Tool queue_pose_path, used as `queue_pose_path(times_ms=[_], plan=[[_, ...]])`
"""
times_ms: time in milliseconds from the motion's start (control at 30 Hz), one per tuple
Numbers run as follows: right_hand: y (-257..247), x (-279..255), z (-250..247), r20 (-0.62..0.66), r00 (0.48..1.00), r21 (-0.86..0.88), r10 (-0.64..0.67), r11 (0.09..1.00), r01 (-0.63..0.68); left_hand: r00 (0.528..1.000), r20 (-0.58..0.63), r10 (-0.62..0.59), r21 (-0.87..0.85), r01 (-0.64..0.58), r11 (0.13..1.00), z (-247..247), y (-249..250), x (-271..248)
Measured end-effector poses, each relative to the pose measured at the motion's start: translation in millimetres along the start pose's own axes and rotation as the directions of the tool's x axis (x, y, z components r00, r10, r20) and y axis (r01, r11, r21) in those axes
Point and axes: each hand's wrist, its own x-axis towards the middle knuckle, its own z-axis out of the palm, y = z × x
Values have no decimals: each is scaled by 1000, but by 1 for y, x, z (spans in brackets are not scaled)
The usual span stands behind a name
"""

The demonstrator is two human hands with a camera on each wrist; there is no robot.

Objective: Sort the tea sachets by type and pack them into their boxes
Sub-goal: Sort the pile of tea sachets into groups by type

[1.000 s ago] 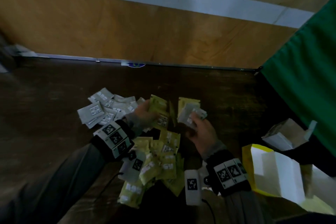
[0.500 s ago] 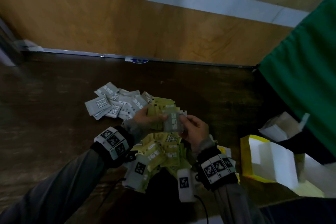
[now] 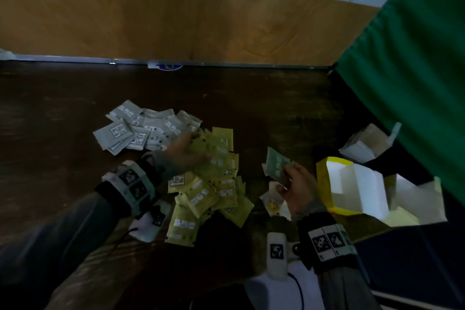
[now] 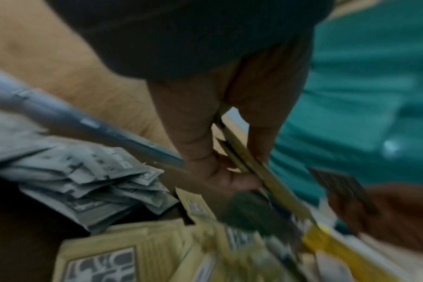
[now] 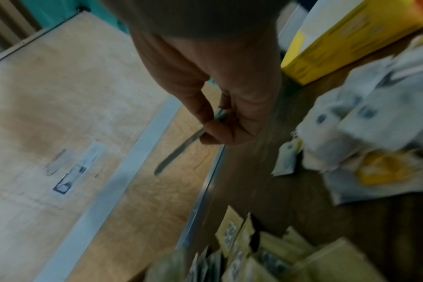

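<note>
Edgewise, grey sachet (image 5: 191,141) in right hand (image 5: 220,106)

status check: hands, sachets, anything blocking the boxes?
Left hand grips yellow sachets. Right hand pinches a grey-green sachet, apart from both piles. Yellow box open beside it, unobstructed.

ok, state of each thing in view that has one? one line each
left hand: grips yellow sachets above the yellow pile
right hand: pinches grey-green sachet, lifted off the table
yellow box: open, on its side
white box: open, flap up
grey sachet pile: loose on the table
yellow sachet pile: loose, overlapping
</note>
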Motion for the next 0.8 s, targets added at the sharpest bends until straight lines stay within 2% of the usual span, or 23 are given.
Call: queue_pose_path(times_ms=[33, 100, 200, 267, 300, 367, 433, 467, 500, 567, 633, 667, 700, 767, 800], plan=[[4, 0, -8, -11, 1000, -6, -3, 1000, 3, 999, 34, 41, 174, -47, 984, 4, -6, -1], [14, -3, -19, -10, 1000, -26, 15, 1000, -16, 989, 116, 96, 437, -138, 889, 15, -21, 1], [20, -13, -27, 4, 999, 14, 41, 999, -41, 965, 225, 136, 755, -260, 602, 25, -45, 10], [21, -21, -32, -7, 999, 71, 42, 997, -42, 966, 220, 134, 869, -257, 423, 26, -58, 14], [21, -24, -34, -22, 999, 108, 37, 994, -34, 972, 199, 128, 898, -233, 372, 27, -62, 15], [20, -29, -42, -85, 996, 148, 39, 989, -26, 976, 165, 141, 903, -207, 377, 23, -69, 14], [15, -32, -53, -174, 985, 35, -4, 999, 10, 946, 127, 297, 872, -249, 422, 20, -70, 12], [12, -34, -58, -189, 981, -90, -49, 995, 33, 914, 93, 395, 825, -293, 483, 20, -67, 10], [9, -38, -59, -174, 980, -195, -97, 979, 62, 881, 55, 469, 753, -345, 560, 22, -62, 8], [6, -48, -48, -26, 981, -257, -195, 949, 182, 840, 34, 542, 606, -449, 657, 30, -46, -2], [8, -56, -27, 155, 952, -251, -262, 922, 295, 888, 124, 442, 479, -444, 757, 44, -26, -13], [11, -57, -16, 229, 936, -278, -267, 904, 325, 919, 206, 336, 428, -393, 814, 50, -18, -18], [13, -61, -4, 290, 920, -285, -263, 894, 345, 930, 288, 228, 439, -340, 832, 54, -13, -19], [17, -60, 15, 338, 912, -254, -232, 911, 326, 921, 375, 101, 561, -313, 766, 49, -7, -17], [17, -61, 22, 327, 920, -235, -216, 924, 301, 929, 360, 90, 603, -305, 737, 39, -4, -18]])
